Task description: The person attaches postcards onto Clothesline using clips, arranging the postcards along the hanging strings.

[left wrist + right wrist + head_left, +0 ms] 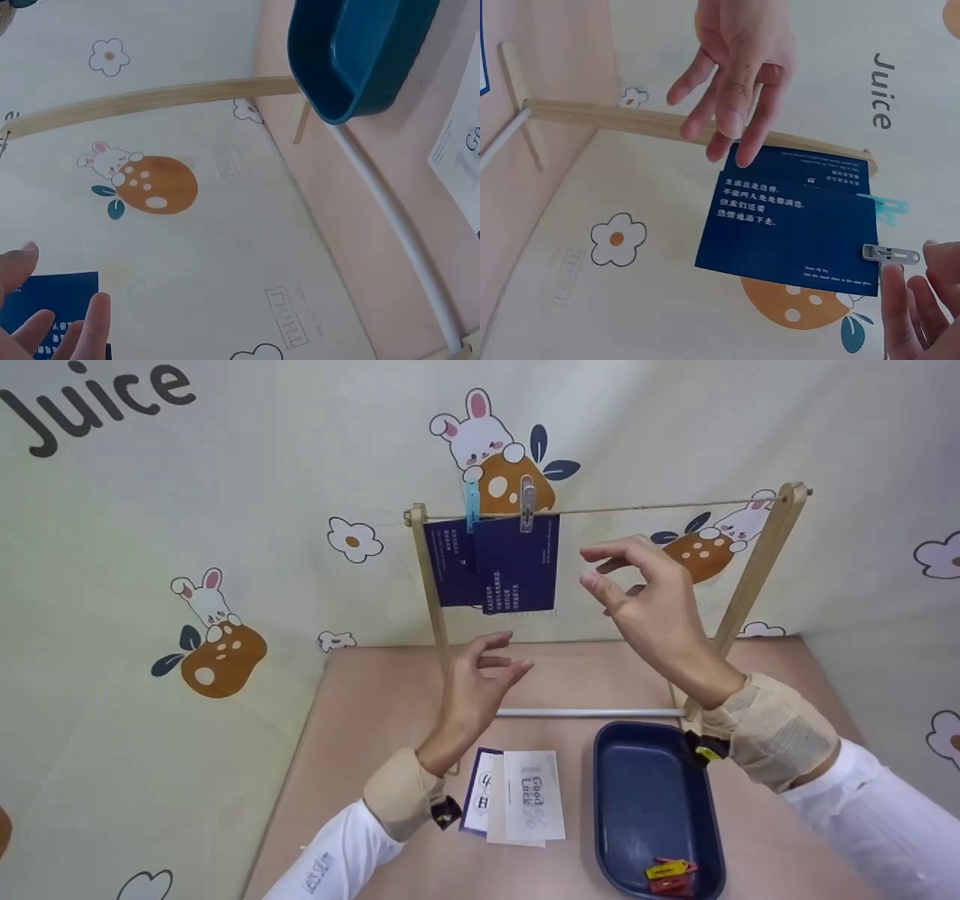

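Observation:
Two dark blue printed cards, the front card overlapping the rear card, hang from a twine line. A light blue clothespin and a grey clothespin clip them at the top. My right hand is raised to the right of the cards, its fingers loosely bent, holding nothing. In the right wrist view its fingertips are near the grey clothespin but apart from it. Below the cards hovers my left hand, fingers spread and nothing between them.
The line runs between two wooden posts, joined low down by a white rod. A dark blue tray holds several red and yellow clothespins. Beside it lie several pale cards on the pink tabletop.

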Available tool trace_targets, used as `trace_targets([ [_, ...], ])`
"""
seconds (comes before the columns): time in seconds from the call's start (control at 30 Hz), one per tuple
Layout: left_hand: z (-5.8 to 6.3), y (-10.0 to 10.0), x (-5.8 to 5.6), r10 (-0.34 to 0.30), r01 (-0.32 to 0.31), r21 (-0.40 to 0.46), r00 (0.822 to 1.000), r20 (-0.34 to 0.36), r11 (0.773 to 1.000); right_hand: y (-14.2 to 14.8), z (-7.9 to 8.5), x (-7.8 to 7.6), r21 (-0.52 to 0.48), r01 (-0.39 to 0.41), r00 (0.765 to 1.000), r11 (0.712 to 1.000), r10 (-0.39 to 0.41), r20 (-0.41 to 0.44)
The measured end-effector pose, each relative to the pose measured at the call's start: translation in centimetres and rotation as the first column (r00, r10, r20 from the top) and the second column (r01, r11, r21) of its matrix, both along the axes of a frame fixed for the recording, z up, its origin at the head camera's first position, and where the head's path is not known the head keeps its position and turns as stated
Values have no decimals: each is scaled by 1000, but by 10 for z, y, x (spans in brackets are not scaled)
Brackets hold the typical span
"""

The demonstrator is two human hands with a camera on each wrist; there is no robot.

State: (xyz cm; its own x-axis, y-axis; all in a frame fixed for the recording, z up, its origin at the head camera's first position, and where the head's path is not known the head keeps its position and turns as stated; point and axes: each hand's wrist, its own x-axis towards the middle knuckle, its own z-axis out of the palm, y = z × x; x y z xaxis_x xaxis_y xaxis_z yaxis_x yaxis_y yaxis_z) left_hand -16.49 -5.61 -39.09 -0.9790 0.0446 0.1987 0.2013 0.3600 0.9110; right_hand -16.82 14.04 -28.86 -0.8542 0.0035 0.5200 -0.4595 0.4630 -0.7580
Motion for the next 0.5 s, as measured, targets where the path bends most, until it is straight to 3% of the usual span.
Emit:
trace_targets([
  [0.23, -22, 19, 19, -82, 82, -3, 996, -42, 997, 10, -30, 12, 76, 38, 996, 996, -33, -78],
  [0.5, -46, 39, 33, -112, 109, -50, 991, -67, 993, 22, -75, 26, 223, 41, 994, 974, -18, -104],
])
